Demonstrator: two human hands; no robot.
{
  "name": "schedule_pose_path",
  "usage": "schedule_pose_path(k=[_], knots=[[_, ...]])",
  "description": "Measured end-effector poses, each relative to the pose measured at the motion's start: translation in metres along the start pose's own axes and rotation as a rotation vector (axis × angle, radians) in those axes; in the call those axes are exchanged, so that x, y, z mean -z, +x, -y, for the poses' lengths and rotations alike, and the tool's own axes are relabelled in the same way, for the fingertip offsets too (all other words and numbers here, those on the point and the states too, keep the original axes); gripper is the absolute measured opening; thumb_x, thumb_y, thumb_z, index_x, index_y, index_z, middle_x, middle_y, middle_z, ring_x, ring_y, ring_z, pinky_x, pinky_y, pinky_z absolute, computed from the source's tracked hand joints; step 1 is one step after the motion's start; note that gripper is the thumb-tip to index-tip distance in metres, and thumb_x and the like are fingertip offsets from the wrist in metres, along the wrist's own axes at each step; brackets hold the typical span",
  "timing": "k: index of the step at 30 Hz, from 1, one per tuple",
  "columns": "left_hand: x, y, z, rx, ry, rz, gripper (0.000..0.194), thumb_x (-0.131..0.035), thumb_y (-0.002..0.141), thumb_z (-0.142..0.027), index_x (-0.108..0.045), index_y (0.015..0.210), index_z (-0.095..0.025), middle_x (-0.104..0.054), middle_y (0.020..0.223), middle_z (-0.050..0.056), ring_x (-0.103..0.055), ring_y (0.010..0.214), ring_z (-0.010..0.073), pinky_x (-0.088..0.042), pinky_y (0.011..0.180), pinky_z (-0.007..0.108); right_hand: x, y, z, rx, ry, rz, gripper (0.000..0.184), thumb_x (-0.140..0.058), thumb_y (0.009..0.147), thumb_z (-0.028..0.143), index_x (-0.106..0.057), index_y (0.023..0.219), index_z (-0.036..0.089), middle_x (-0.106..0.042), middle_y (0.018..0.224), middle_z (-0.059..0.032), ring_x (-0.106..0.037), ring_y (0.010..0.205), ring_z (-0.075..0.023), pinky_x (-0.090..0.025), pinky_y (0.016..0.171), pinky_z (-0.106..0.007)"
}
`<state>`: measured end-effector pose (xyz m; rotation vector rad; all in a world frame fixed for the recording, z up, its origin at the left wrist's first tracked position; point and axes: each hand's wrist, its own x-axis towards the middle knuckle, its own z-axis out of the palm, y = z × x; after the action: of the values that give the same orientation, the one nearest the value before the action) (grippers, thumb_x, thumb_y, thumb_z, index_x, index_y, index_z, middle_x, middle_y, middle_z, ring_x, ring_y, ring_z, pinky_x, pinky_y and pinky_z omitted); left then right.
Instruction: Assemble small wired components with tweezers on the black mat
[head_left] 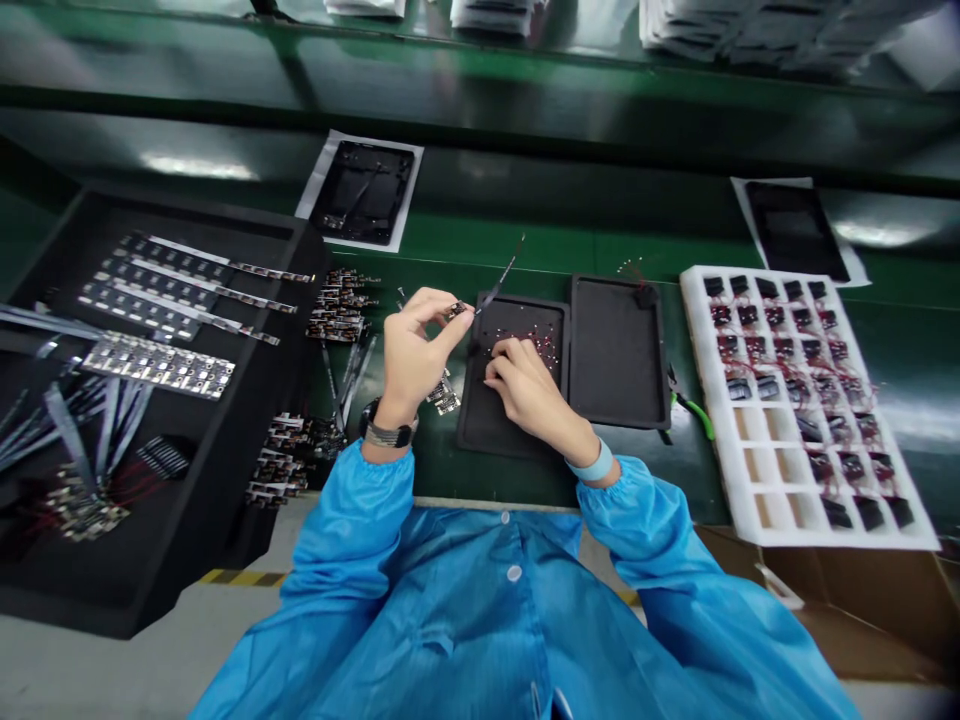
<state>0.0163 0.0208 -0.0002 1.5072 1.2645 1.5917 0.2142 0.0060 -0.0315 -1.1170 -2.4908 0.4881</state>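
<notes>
My left hand (421, 348) pinches a small circuit board with a thin flex cable (501, 280) reaching up and to the right. Below that hand, another circuit board (444, 394) lies partly hidden near the table surface. Over a shallow black tray (501, 428), my right hand (525, 382) has its fingers closed together, pointing down among tiny red and silvery parts (546, 345). Whatever sits between those fingertips is too small or hidden to make out. A second black tray (616, 350) adjoins the first, with a small black part with wires (645, 293) at its top corner.
At left stands a large black bin (247, 420) with board strips (157, 365) and flex cables. Stacked boards (341, 305) lie beside it. On the right are green-handled cutters (694, 412) and a white foam tray (739, 480) of black wired parts. Two dark panels (367, 190) lie behind.
</notes>
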Motion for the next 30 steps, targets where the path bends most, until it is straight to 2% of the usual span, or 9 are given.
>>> schedule_pose_path(k=[3,7,9,12,14,18,21,25,30], knots=[[-0.006,-0.004,0.0,-0.199,0.24,-0.093,0.008,-0.069,0.095,-0.022,-0.077,0.092,-0.019,-0.075,0.097,0.006,-0.068,0.095,0.0192,-0.053,0.089,0.035,0.008,-0.003,-0.004,-0.06,0.123,-0.147,0.013,-0.05,0.105,0.018,-0.059,0.095,0.021,-0.066,0.112,-0.0141,-0.056,0.105,-0.0295,-0.046,0.095,-0.045],[-0.013,-0.01,0.003,-0.314,0.339,-0.076,0.012,-0.064,0.098,-0.02,-0.077,0.098,-0.02,-0.078,0.099,0.006,-0.07,0.097,0.02,-0.054,0.093,0.037,0.02,-0.008,-0.012,-0.215,0.397,-0.231,0.01,-0.051,0.105,0.024,-0.057,0.097,0.024,-0.074,0.089,-0.0053,-0.068,0.088,-0.0243,-0.051,0.089,-0.041],[-0.014,-0.011,0.004,-0.281,0.31,-0.061,0.013,-0.065,0.099,-0.021,-0.077,0.102,-0.02,-0.078,0.101,0.006,-0.071,0.096,0.0195,-0.055,0.092,0.036,0.024,-0.009,-0.013,-0.272,0.537,-0.24,0.004,-0.056,0.105,0.029,-0.057,0.106,0.025,-0.079,0.087,-0.0024,-0.075,0.089,-0.0234,-0.054,0.092,-0.04],[-0.014,-0.011,0.006,-0.128,0.172,-0.088,0.023,-0.071,0.095,-0.024,-0.074,0.117,-0.02,-0.076,0.099,0.004,-0.071,0.09,0.0174,-0.056,0.09,0.034,0.028,-0.01,-0.013,-0.303,0.708,-0.267,0.02,-0.065,0.102,0.035,-0.056,0.117,0.025,-0.083,0.096,-0.0036,-0.076,0.113,-0.0253,-0.052,0.105,-0.043],[-0.013,-0.009,0.007,-0.005,0.044,-0.12,0.034,-0.077,0.09,-0.025,-0.07,0.123,-0.019,-0.074,0.092,0.002,-0.071,0.085,0.0158,-0.057,0.086,0.031,0.029,-0.01,-0.013,-0.328,0.815,-0.269,0.022,-0.068,0.1,0.039,-0.056,0.113,0.025,-0.084,0.1,-0.005,-0.074,0.12,-0.0264,-0.052,0.109,-0.045],[-0.01,-0.005,0.009,0.143,-0.102,-0.144,0.032,-0.085,0.08,-0.025,-0.069,0.106,-0.018,-0.072,0.083,0.001,-0.071,0.079,0.0146,-0.058,0.08,0.027,0.031,-0.011,-0.012,-0.387,0.934,-0.267,0.023,-0.072,0.097,0.043,-0.058,0.099,0.024,-0.084,0.095,-0.006,-0.079,0.107,-0.0268,-0.056,0.104,-0.045],[-0.01,-0.005,0.01,0.152,-0.104,-0.151,0.028,-0.086,0.078,-0.025,-0.07,0.1,-0.018,-0.072,0.084,0.001,-0.071,0.078,0.0148,-0.058,0.079,0.027,0.034,-0.012,-0.013,-0.392,0.942,-0.206,0.023,-0.076,0.094,0.041,-0.065,0.094,0.021,-0.084,0.092,-0.0066,-0.081,0.093,-0.0252,-0.06,0.092,-0.04],[-0.011,-0.007,0.009,0.123,-0.034,-0.142,0.025,-0.081,0.083,-0.027,-0.073,0.105,-0.018,-0.073,0.086,0.002,-0.071,0.08,0.0151,-0.057,0.08,0.028,0.038,-0.014,-0.013,-0.408,0.895,-0.177,0.021,-0.081,0.089,0.039,-0.075,0.092,0.02,-0.083,0.091,-0.0068,-0.08,0.086,-0.0248,-0.061,0.084,-0.037],[-0.01,-0.007,0.006,0.132,-0.014,-0.116,0.028,-0.078,0.086,-0.027,-0.074,0.112,-0.017,-0.071,0.081,0.002,-0.068,0.077,0.0151,-0.055,0.079,0.029,0.043,-0.015,-0.013,-0.377,0.772,-0.135,0.02,-0.077,0.092,0.04,-0.083,0.098,0.022,-0.084,0.096,-0.0058,-0.079,0.094,-0.0264,-0.06,0.092,-0.041]])
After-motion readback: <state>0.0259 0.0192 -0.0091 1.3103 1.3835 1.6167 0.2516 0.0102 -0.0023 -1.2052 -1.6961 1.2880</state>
